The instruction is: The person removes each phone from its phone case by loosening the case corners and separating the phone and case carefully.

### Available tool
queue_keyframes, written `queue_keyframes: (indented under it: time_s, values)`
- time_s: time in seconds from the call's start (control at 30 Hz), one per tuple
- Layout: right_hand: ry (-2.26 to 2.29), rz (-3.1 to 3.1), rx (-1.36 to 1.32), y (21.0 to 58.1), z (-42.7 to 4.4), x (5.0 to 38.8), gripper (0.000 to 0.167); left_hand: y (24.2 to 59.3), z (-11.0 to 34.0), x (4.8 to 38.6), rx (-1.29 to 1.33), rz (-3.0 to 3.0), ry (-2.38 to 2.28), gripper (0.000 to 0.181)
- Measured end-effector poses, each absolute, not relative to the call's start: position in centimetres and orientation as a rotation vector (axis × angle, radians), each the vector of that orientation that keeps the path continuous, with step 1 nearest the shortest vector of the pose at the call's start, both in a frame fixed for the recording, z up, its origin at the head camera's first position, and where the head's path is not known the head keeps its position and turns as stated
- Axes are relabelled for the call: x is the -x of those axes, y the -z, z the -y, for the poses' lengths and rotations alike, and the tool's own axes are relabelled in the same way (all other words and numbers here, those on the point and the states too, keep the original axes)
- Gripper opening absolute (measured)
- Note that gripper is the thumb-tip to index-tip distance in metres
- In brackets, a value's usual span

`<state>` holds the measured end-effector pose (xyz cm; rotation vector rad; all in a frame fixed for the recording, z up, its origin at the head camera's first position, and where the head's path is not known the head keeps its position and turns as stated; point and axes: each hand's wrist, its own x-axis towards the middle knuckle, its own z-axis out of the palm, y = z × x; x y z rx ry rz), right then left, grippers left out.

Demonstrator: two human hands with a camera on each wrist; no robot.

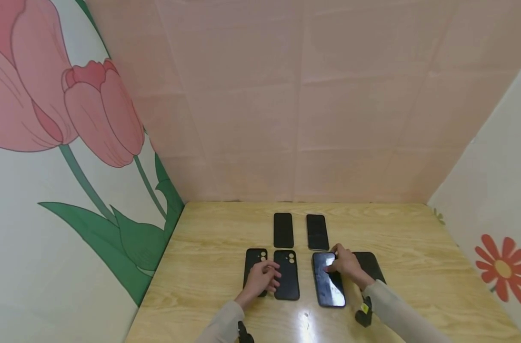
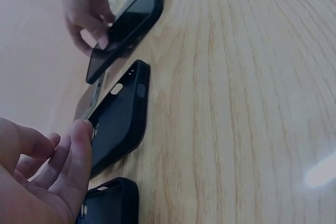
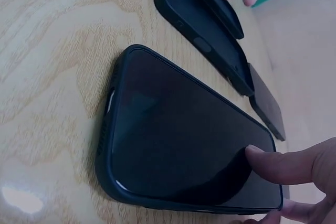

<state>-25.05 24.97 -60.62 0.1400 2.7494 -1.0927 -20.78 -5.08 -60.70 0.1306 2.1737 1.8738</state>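
Note:
My right hand [image 1: 348, 266] pinches the top end of a dark phone [image 1: 328, 288], thumb on the glossy screen and fingers at the edge. In the right wrist view the phone [image 3: 189, 135] sits inside a black case, with the right thumb and fingers [image 3: 286, 169] at its far corner. Loosely bent, the fingers of my left hand [image 1: 260, 280] hover over two empty black cases with camera cutouts, one on the left [image 1: 251, 261] and one beside it [image 1: 287, 281]. In the left wrist view the left hand [image 2: 52, 177] holds nothing.
Two dark phones lie farther back on the wooden table [image 1: 209, 247], one on the left [image 1: 283, 230] and one on the right [image 1: 317, 232]. Another dark flat item [image 1: 370, 266] lies partly behind my right wrist. Walls rise at the back and both sides.

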Motion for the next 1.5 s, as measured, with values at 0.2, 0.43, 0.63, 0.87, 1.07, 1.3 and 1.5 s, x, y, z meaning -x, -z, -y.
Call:
queue_keyframes:
  time_s: [0.2, 0.43, 0.63, 0.87, 1.07, 1.3, 1.5]
  values:
    - [1.172, -2.704, -0.139, 60.7, -24.9, 24.9, 0.061, 60.9, 5.2, 20.7, -0.133, -2.167, -1.877, 0.021]
    - [1.254, -2.652, -0.124, 60.9, -25.0, 24.7, 0.061, 60.8, 5.1, 20.6, -0.126, -2.162, -1.890, 0.021]
    - [1.338, -2.643, -0.108, 60.8, -24.9, 24.6, 0.055, 61.0, 4.9, 20.7, -0.121, -2.164, -1.904, 0.020]
    - [1.334, -2.659, -0.129, 60.4, -24.6, 24.6, 0.037, 60.9, 5.0, 20.7, -0.115, -2.161, -1.895, 0.021]
    - [1.316, -2.677, -0.160, 59.9, -24.4, 24.8, 0.032, 60.6, 4.9, 20.7, -0.109, -2.161, -1.892, 0.020]
    - [1.345, -2.632, -0.210, 59.9, -24.4, 24.9, 0.034, 60.7, 4.9, 20.7, -0.105, -2.160, -1.895, 0.020]
    - [1.362, -2.626, -0.213, 59.7, -24.4, 24.8, 0.035, 60.7, 4.7, 20.7, -0.110, -2.152, -1.891, 0.021]
